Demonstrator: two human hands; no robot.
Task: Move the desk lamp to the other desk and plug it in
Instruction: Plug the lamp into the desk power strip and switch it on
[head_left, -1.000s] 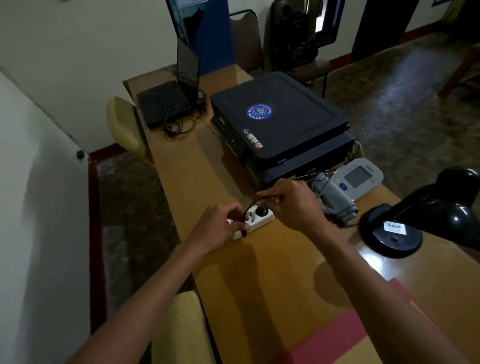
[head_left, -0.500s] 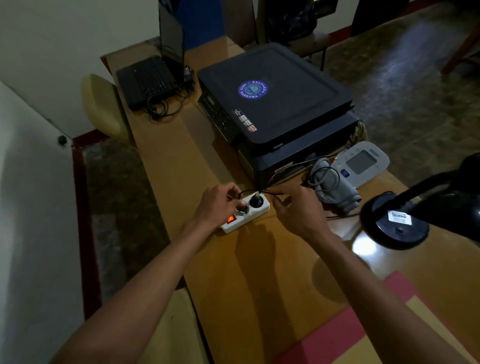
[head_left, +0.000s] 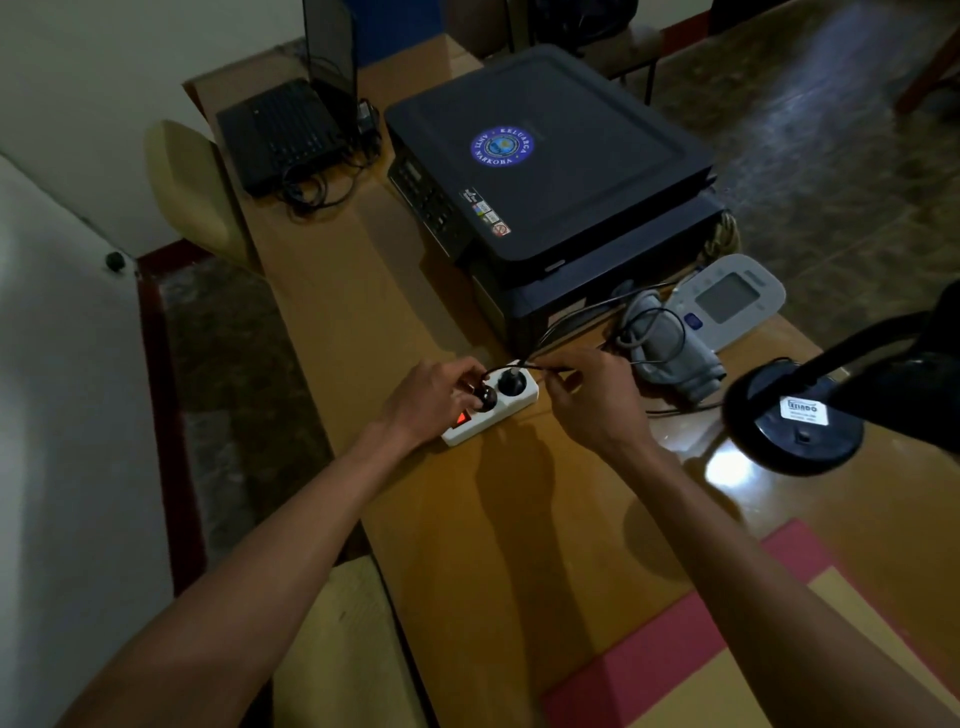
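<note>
Since the earlier frame, a second black plug (head_left: 482, 397) has arrived at the white power strip (head_left: 491, 410), pinched in the left hand (head_left: 431, 400) over the socket beside the lit red switch (head_left: 461, 417). Another plug (head_left: 508, 385) sits in the far socket. Just right of the strip, the right hand (head_left: 592, 400) is closed on a thin black cord (head_left: 545, 369). At the right edge of the wooden desk (head_left: 332, 291) stands the black desk lamp (head_left: 800, 421), near a blood pressure monitor (head_left: 727, 301) and printer (head_left: 545, 161)
</note>
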